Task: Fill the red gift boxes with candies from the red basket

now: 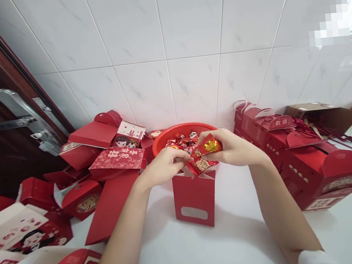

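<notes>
Several shiny red candy packets [201,166] with gold and cartoon prints are bunched over the open top of a red paper gift box [194,194]. My right hand [231,147] is closed around the packets from the right. From the left, my left hand [168,163] pinches at their near edge, with its fingertips partly hidden. The box stands upright on the white surface and has a pale oval window low on its front. Just behind it, an orange-red plastic basket [161,139] holds many wrapped candies [179,140].
Red gift boxes [117,159] lie heaped on the left, some tipped over. A row of closed red boxes [302,166] stands on the right, beside an open brown carton [325,115]. White tiled wall [196,85] rises behind; a dark door [6,134] is at left.
</notes>
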Tool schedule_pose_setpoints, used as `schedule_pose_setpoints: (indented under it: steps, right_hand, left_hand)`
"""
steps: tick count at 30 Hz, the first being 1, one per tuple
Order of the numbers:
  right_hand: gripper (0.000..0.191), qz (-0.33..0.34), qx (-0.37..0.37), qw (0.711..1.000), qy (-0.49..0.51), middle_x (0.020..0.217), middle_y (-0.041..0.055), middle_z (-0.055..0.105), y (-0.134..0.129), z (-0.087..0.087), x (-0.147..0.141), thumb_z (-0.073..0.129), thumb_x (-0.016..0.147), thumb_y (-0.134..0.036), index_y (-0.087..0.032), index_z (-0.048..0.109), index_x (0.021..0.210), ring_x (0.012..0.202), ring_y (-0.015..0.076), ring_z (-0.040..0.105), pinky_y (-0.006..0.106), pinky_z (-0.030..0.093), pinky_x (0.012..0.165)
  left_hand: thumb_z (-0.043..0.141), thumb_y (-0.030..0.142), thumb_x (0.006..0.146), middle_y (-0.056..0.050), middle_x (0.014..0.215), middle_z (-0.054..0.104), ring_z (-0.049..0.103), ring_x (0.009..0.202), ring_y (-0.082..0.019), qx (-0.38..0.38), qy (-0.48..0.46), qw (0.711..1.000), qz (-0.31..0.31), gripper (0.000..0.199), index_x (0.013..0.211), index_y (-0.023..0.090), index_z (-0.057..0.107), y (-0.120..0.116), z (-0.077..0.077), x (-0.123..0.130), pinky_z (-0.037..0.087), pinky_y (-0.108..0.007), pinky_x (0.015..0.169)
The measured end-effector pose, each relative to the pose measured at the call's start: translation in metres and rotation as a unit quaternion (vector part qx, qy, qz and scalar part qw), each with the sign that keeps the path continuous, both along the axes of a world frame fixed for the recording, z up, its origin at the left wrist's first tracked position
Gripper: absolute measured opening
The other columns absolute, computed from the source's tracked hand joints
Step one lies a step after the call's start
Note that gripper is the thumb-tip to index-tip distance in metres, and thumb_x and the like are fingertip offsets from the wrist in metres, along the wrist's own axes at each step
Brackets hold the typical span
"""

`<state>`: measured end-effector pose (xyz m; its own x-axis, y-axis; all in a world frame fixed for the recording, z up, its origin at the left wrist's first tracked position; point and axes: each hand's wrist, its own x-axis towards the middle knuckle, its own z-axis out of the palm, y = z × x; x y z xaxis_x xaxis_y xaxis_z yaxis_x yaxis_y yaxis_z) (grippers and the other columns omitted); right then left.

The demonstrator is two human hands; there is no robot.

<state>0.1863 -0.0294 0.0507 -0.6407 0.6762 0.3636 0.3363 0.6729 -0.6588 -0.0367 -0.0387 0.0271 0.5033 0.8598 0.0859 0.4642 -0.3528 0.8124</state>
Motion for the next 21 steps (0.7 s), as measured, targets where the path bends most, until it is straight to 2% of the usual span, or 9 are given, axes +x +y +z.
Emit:
schedule_pose_setpoints:
  steps: [6,14,17,21]
  right_hand:
    - [0.005,-0.047,0.049,0.998,0.019,0.076,-0.0018,0.06,0.001,-0.003,-0.003,0.059,0.078,-0.015,-0.018,0.06,0.082,0.067,0.0126,0.049,0.025,0.034,0.06]
    - [0.011,-0.061,0.054,0.995,-0.053,0.075,-0.0021,0.062,0.004,-0.008,-0.013,0.07,0.081,-0.024,-0.019,0.063,0.087,0.068,0.0128,0.049,0.025,0.034,0.06]
    - [0.017,-0.069,0.019,0.997,0.0,0.075,-0.0023,0.059,0.006,-0.011,-0.014,0.071,0.083,-0.033,-0.019,0.062,0.088,0.064,0.0124,0.048,0.025,0.033,0.056]
    - [0.021,-0.044,-0.076,0.988,0.125,0.072,-0.004,0.054,0.007,-0.012,-0.012,0.066,0.089,-0.037,-0.021,0.054,0.094,0.061,0.0122,0.047,0.025,0.037,0.053]
  left_hand:
    - [0.054,0.019,0.079,-0.004,0.084,0.075,0.067,0.082,-0.022,0.059,-0.001,0.998,0.024,0.024,0.083,0.018,0.078,0.005,-0.003,-0.001,0.054,-0.028,0.069]
    - [0.057,0.02,0.081,-0.003,0.078,0.073,0.065,0.074,-0.019,0.048,0.015,0.999,0.02,0.019,0.085,0.017,0.075,0.008,-0.005,-0.002,0.053,-0.029,0.069]
    - [0.053,0.018,0.081,-0.004,0.091,0.075,0.068,0.083,-0.021,0.045,0.023,0.998,0.036,0.026,0.094,0.017,0.076,0.009,-0.007,-0.004,0.055,-0.031,0.076]
    - [0.053,0.022,0.085,-0.007,0.116,0.074,0.068,0.106,-0.025,0.031,0.021,0.998,0.044,0.03,0.103,0.02,0.076,0.008,-0.007,-0.004,0.055,-0.033,0.087]
